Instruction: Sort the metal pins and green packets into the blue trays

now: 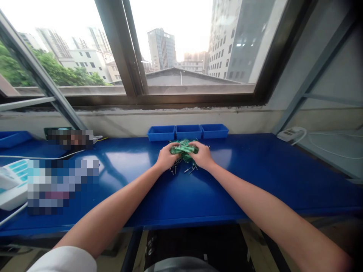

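A heap of small green plastic pieces [185,148], which look like wall plugs, lies on the blue table in front of the bins. My left hand [166,157] curls around the heap's left side, its thumb and fingers gripping some of the green pieces. From the right, my right hand [204,155] closes on the same heap in the same way. Thin metal screws [190,169] stick out under and in front of both hands, and a few show beyond the right fingers. Exactly which pieces sit inside each palm is hidden.
Three blue bins [188,131] stand side by side against the wall behind the heap. Another blue bin [14,138] and a white device [14,185] are at the left. A white power strip [290,133] lies at the back right. Metal posts flank the window.
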{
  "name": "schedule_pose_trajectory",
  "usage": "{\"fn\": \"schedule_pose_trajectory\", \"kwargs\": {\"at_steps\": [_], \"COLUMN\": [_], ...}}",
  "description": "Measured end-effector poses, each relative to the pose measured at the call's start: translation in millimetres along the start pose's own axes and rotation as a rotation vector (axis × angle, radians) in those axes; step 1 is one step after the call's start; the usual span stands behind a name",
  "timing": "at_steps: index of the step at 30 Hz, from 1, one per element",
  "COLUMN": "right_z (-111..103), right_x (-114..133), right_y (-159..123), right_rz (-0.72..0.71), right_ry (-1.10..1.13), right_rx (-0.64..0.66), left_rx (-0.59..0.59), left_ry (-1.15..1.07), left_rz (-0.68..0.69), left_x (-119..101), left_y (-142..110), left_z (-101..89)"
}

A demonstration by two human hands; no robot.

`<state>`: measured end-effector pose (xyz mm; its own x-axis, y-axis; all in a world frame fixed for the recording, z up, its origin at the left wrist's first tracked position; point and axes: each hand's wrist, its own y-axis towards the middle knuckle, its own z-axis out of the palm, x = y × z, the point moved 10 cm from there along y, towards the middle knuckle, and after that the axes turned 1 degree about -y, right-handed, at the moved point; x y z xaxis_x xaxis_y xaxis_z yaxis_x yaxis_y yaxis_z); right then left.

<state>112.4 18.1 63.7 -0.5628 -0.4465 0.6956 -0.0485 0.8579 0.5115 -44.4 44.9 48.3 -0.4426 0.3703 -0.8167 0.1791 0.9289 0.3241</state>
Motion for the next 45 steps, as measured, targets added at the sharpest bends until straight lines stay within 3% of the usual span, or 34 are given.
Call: {"fn": "schedule_pose_trajectory", "kwargs": {"at_steps": [6, 9, 13, 16, 19, 22, 24, 28, 30, 34, 36, 40, 43, 45], "right_z": [-28.6, -41.1, -43.8, -42.1, -36.5, -30.8, -36.5, -48.7, -41.7, -16.5, -2.4, 9.0, 2.7, -13.2], "right_x": [-21.3, -25.9, -30.9, -35.9, -38.1, -32.6, -32.8, -37.4, -39.5, -49.6, -56.4, -51.5, -36.5, -30.0], "right_y": [-0.1, 1.9, 7.4, 7.6, 2.0, -8.3, -15.9, -22.2, -18.9, -7.8, -6.2, -9.5, -14.5, -13.3], "right_rz": [0.164, 0.191, 0.190, 0.222, 0.270, 0.243, 0.252, 0.261, 0.209, 0.155, 0.171, 0.146, 0.067, 0.024], "right_ry": [0.059, 0.033, 0.016, -0.032, -0.141, -0.352, -0.540, -0.667, -0.637, -0.584, -0.577, -0.570, -0.521, -0.510], "right_rx": [-0.187, -0.255, -0.213, -0.138, -0.004, 0.151, 0.179, 0.190, 0.272, 0.445, 0.520, 0.534, 0.520, 0.444], "left_rx": [-0.192, -0.233, -0.208, -0.150, -0.069, -0.109, -0.133, 0.152, 0.272, 0.392, 0.414, 0.400, 0.288, 0.180], "left_ry": [-0.477, -0.586, -0.418, -0.193, 0.138, 0.498, 0.634, 0.626, 0.629, 0.650, 0.656, 0.570, 0.460, 0.436], "left_rz": [-0.167, -0.224, -0.288, -0.266, -0.173, -0.001, 0.091, 0.107, 0.071, 0.027, 0.036, 0.105, 0.107, 0.094], "left_x": [22.3, 32.9, 41.3, 33.9, 15.7, -5.0, -9.0, 18.4, 31.9, 39.9, 36.6, 22.9, 16.2, 15.4], "left_y": [0.1, 2.4, 5.4, 5.4, 5.0, 7.7, 12.8, 30.8, 36.7, 37.5, 32.8, 23.2, 28.4, 37.2], "left_z": [-8.2, -11.5, -18.4, -23.4, -25.4, -35.2, -41.3, -25.9, -15.6, 6.2, 15.0, 21.6, 7.2, -8.8]}}
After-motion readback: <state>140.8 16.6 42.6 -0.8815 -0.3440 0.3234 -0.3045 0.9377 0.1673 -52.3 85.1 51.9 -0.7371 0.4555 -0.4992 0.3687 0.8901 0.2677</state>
